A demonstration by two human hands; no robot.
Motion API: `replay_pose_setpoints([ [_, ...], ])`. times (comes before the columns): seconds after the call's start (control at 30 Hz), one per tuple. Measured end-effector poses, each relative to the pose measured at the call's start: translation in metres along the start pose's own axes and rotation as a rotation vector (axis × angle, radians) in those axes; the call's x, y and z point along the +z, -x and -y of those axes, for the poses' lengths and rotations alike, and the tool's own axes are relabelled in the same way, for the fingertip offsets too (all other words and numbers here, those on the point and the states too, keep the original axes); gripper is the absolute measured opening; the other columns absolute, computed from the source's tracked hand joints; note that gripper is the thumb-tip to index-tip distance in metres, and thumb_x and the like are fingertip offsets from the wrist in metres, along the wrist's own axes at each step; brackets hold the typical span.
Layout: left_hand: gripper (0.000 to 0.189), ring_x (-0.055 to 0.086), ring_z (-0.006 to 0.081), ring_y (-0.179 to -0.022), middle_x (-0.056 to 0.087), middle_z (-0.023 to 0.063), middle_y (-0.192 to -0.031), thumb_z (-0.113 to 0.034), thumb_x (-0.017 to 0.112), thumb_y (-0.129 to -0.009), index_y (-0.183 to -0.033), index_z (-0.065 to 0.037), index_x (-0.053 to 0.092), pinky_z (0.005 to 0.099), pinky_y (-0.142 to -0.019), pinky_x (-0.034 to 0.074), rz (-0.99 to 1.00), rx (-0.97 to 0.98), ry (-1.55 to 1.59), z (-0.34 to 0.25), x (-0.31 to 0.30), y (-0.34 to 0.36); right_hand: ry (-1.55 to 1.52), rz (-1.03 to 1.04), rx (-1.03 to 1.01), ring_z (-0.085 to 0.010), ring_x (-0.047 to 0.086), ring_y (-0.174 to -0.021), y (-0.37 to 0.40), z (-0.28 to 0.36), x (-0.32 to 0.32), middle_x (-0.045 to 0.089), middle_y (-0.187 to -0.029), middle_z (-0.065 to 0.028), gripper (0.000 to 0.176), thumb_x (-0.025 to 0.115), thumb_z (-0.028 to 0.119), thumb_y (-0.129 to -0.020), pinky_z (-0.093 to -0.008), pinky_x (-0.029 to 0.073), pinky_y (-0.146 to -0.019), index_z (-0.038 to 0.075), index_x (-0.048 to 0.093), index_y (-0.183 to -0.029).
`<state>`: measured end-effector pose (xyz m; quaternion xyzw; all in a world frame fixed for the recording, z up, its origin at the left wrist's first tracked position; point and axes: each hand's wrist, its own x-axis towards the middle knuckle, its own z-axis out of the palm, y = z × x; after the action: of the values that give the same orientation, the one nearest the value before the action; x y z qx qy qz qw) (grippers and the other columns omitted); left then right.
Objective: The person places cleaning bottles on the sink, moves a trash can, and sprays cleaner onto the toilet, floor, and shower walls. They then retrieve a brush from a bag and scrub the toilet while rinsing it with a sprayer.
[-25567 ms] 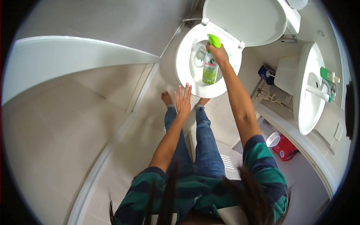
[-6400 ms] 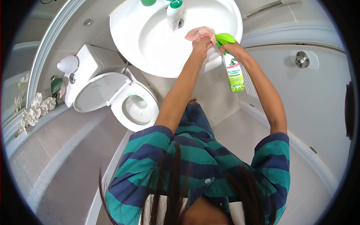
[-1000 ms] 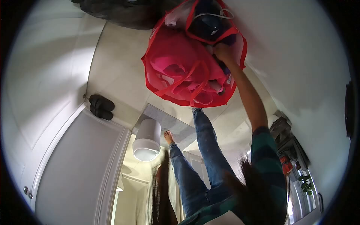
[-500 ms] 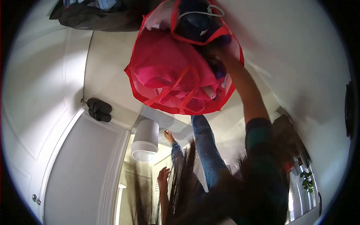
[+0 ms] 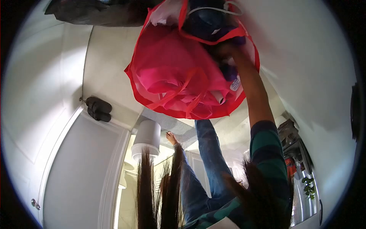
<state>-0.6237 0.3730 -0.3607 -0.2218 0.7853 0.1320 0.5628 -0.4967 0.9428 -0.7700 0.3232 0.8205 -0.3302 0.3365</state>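
A large red bag [image 5: 143, 93] with a see-through front fills the upper middle, packed with pink cloth [image 5: 171, 57]. My right arm reaches up into its right side, and my right hand [image 5: 225, 49] is in shadow there among dark and purple items. Its fingers are hidden, so what it holds does not show. Close above that hand sits a dark blue bundle [image 5: 206, 23] with a white cord [image 5: 215, 10] over it. A white printed tag [image 5: 235, 83] shows below the wrist. My left hand [image 5: 164, 183] is low, mostly covered by strands of hair.
A black bag [image 5: 99, 14] lies at the upper left. Dark slippers [image 5: 98, 109] rest by a white door [image 5: 82, 164]. A white bin [image 5: 146, 137] stands near my bare foot [image 5: 172, 137]. A white wall runs along the right, with a plant [image 5: 309, 187] lower down.
My right hand stays inside the red bag, its arm slightly shifted to the right. My left hand has dropped behind the hair. The view has tilted a little, showing more of my legs.
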Motion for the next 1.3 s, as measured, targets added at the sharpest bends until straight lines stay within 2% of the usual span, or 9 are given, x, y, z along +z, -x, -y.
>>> replay_pose_setpoints([
  [0.27, 0.048, 0.057, 0.0235, -0.101, 0.060, 0.0135, -0.109, -0.034, 0.057, -0.084, -0.120, -0.003, 0.050, 0.0371, -0.084, 0.044, 0.024, -0.125, 0.089, 0.044, 0.017, -0.025, 0.027, -0.217, 0.104, -0.0277, 0.061, -0.087, 0.001, 0.008, 0.043, 0.063, -0.100, -0.0135, 0.036, 0.057, 0.024, -0.078, -0.0384, 0.048, -0.077, 0.008, 0.056, -0.110],
  [0.37, 0.048, 0.057, 0.0230, -0.101, 0.060, 0.0134, -0.109, -0.034, 0.057, -0.084, -0.120, -0.003, 0.050, 0.0369, -0.084, 0.044, 0.059, -0.137, 0.099, 0.043, 0.034, -0.034, 0.026, -0.271, 0.120, -0.0279, 0.061, -0.087, 0.014, 0.009, 0.058, 0.063, -0.099, -0.0138, 0.035, 0.057, 0.024, -0.078, -0.0385, 0.048, -0.077, 0.008, 0.057, -0.109],
  [0.63, 0.051, 0.057, 0.0221, -0.099, 0.060, 0.0127, -0.107, -0.035, 0.058, -0.083, -0.120, -0.002, 0.048, 0.0343, -0.083, 0.043, 0.046, -0.068, 0.165, 0.033, 0.034, -0.015, 0.028, -0.305, 0.162, -0.0286, 0.061, -0.087, 0.047, 0.032, 0.066, 0.063, -0.098, -0.0146, 0.033, 0.057, 0.025, -0.078, -0.0390, 0.049, -0.076, 0.008, 0.058, -0.105],
  [0.73, 0.050, 0.057, 0.0222, -0.100, 0.060, 0.0122, -0.109, -0.034, 0.056, -0.084, -0.121, -0.003, 0.048, 0.0348, -0.083, 0.044, 0.026, -0.111, 0.181, 0.066, 0.024, -0.013, 0.028, -0.305, 0.176, -0.0289, 0.061, -0.087, 0.054, 0.043, 0.056, 0.063, -0.098, -0.0149, 0.032, 0.056, 0.025, -0.078, -0.0392, 0.049, -0.076, 0.007, 0.059, -0.104],
  [0.87, 0.049, 0.057, 0.0222, -0.100, 0.061, 0.0119, -0.108, -0.033, 0.058, -0.083, -0.121, -0.003, 0.049, 0.0351, -0.082, 0.044, 0.051, -0.141, 0.236, 0.071, 0.022, -0.014, 0.017, -0.313, 0.202, -0.0292, 0.062, -0.087, 0.058, 0.046, 0.056, 0.063, -0.097, -0.0153, 0.031, 0.056, 0.025, -0.078, -0.0394, 0.049, -0.076, 0.007, 0.060, -0.102],
  [1.0, 0.049, 0.057, 0.0225, -0.100, 0.060, 0.0128, -0.109, -0.033, 0.058, -0.084, -0.121, -0.003, 0.049, 0.0357, -0.083, 0.044, 0.026, -0.171, 0.162, 0.065, 0.025, -0.019, 0.005, -0.332, 0.213, -0.0295, 0.062, -0.088, 0.052, 0.045, 0.061, 0.063, -0.097, -0.0157, 0.030, 0.056, 0.026, -0.078, -0.0396, 0.049, -0.075, 0.007, 0.061, -0.101],
  [1.3, 0.051, 0.057, 0.0243, -0.102, 0.058, 0.0141, -0.111, -0.036, 0.056, -0.084, -0.121, -0.002, 0.048, 0.0379, -0.084, 0.044, 0.029, -0.102, 0.098, 0.046, 0.022, -0.017, -0.015, -0.345, 0.227, -0.0303, 0.062, -0.088, 0.049, 0.031, 0.052, 0.064, -0.096, -0.0166, 0.029, 0.055, 0.026, -0.077, -0.0401, 0.050, -0.074, 0.006, 0.062, -0.097],
])
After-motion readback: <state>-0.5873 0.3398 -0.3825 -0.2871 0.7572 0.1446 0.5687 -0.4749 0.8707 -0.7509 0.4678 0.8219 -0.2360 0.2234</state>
